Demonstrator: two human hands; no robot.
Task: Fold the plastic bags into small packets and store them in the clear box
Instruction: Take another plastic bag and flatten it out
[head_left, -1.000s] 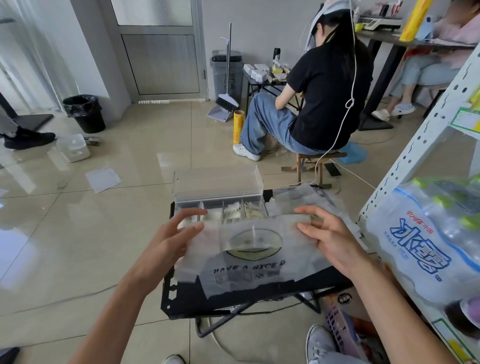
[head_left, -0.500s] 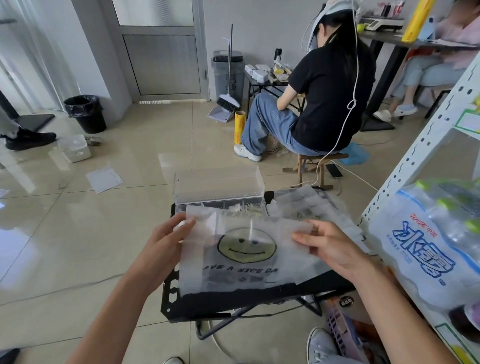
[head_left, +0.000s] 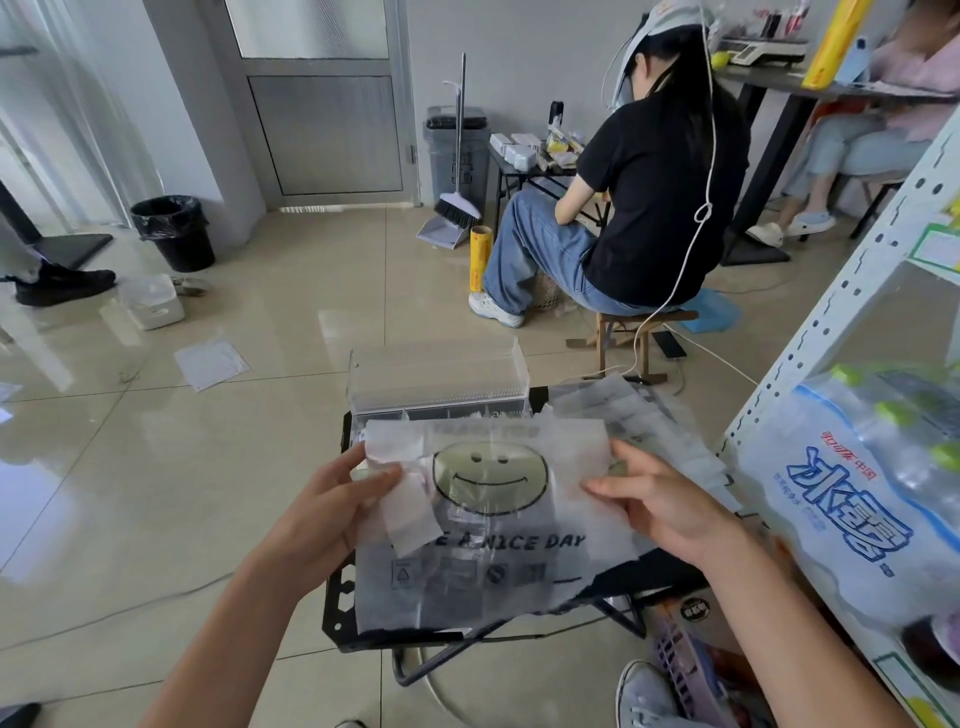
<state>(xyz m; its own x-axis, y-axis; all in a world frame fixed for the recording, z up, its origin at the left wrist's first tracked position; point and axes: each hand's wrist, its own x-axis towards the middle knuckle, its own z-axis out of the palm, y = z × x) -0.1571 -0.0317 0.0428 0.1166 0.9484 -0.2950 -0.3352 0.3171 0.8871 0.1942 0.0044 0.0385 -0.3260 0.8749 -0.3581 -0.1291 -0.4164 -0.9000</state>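
Both our hands pinch the smiley plastic bag (head_left: 488, 525) by its side edges, left hand (head_left: 332, 504) and right hand (head_left: 660, 504), above the black folding table (head_left: 343, 597), clear box (head_left: 439, 384) just behind.

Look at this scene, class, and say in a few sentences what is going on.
A person holds a smiley-face plastic bag above a small black table, the left hand pinching its left edge and the right hand its right edge. The bag is spread out, not yet folded into a packet. Behind it the clear box stands with its lid raised, and a pile of bags lies to the right.
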